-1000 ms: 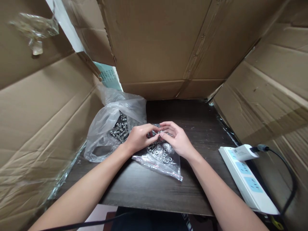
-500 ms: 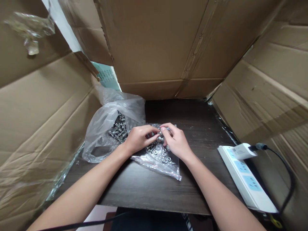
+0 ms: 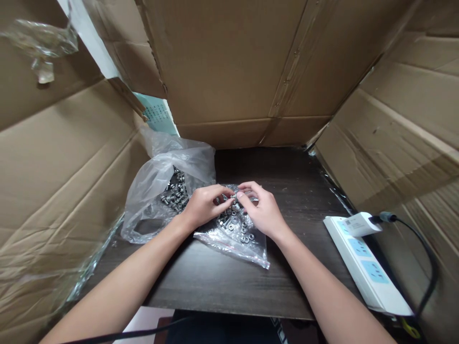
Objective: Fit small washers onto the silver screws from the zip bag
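Grip of left hand (image 3: 203,204), right hand (image 3: 264,210), pinched on metal piece (image 3: 234,196), shape obscured

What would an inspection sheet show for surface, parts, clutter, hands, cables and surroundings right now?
Surface: dark wood-grain tabletop.
Parts: nuts and washers at a clear zip bag, on or inside unclear; bolts in a larger translucent plastic bag.
Clutter: white power strip at the right, with a white adapter.
Hands: left hand and right hand pinch a small metal fastener, exact type unclear.
Cables: black cable from the adapter; second black cable crossing bottom left.
Surroundings: cardboard walls; teal paper with writing, illegible.
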`<state>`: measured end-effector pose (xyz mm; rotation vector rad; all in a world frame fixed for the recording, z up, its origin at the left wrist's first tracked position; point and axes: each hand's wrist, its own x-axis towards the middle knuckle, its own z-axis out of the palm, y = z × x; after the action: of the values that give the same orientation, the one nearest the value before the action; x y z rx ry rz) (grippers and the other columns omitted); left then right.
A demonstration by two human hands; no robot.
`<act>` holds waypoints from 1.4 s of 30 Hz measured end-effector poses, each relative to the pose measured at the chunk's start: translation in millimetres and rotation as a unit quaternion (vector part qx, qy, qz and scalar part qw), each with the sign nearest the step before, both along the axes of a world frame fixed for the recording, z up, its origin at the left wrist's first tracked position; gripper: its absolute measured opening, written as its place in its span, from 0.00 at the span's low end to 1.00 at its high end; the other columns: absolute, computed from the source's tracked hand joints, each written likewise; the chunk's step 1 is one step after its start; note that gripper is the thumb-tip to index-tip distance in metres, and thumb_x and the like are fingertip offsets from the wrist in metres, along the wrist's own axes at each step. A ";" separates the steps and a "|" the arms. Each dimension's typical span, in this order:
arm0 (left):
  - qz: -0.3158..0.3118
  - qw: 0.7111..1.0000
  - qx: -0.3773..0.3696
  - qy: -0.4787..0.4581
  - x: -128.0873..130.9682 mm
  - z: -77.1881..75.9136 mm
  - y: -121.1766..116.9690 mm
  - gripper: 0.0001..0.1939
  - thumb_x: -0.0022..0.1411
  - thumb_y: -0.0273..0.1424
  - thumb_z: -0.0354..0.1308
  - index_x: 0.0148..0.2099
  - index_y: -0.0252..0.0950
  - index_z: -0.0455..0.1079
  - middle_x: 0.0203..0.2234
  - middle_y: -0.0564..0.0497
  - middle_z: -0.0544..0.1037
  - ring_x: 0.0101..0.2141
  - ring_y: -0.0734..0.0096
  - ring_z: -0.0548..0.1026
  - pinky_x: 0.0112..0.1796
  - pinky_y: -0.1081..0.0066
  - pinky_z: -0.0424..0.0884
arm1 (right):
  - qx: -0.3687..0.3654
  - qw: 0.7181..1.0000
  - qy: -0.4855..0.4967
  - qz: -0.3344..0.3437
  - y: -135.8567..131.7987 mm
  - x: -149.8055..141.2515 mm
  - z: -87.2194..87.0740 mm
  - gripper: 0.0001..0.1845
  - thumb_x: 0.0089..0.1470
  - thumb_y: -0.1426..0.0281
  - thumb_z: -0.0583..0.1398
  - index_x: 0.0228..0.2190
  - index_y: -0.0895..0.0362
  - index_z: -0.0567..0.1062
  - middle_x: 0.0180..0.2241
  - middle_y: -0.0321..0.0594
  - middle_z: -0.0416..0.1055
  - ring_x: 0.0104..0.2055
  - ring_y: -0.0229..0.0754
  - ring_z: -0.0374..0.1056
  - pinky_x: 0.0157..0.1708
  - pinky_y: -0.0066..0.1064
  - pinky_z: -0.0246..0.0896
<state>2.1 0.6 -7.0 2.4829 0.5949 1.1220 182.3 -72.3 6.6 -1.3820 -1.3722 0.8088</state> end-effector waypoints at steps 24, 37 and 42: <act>-0.013 1.000 0.013 -0.014 1.1 2.2 -0.9 0.05 0.65 0.27 0.63 0.43 0.33 0.76 0.30 0.51 0.80 0.26 0.79 0.75 0.30 0.79 0.71 | -0.008 1.000 -0.026 -0.012 3.0 3.0 -0.8 0.14 0.63 0.58 0.57 0.38 0.55 0.75 0.24 0.37 0.71 0.27 0.41 0.70 0.31 0.34 0.69; -0.017 0.999 0.021 -0.023 3.6 0.0 -3.0 0.04 0.65 0.27 0.62 0.43 0.33 0.76 0.29 0.52 0.79 0.26 0.78 0.75 0.29 0.79 0.71 | -0.001 0.999 0.051 0.011 2.8 4.7 0.3 0.14 0.56 0.59 0.64 0.39 0.55 0.76 0.34 0.41 0.77 0.38 0.45 0.76 0.31 0.31 0.72; -0.020 0.999 0.029 -0.019 4.2 -1.1 -2.8 0.04 0.65 0.26 0.62 0.43 0.33 0.76 0.30 0.51 0.80 0.26 0.78 0.75 0.30 0.78 0.71 | -0.015 0.994 0.091 0.062 3.9 2.9 0.7 0.13 0.53 0.62 0.67 0.39 0.56 0.76 0.37 0.42 0.79 0.39 0.44 0.76 0.38 0.35 0.75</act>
<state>6.3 -2.2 -8.1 2.5044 0.5063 1.1841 185.2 -68.4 7.4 -1.2223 -1.3176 1.0168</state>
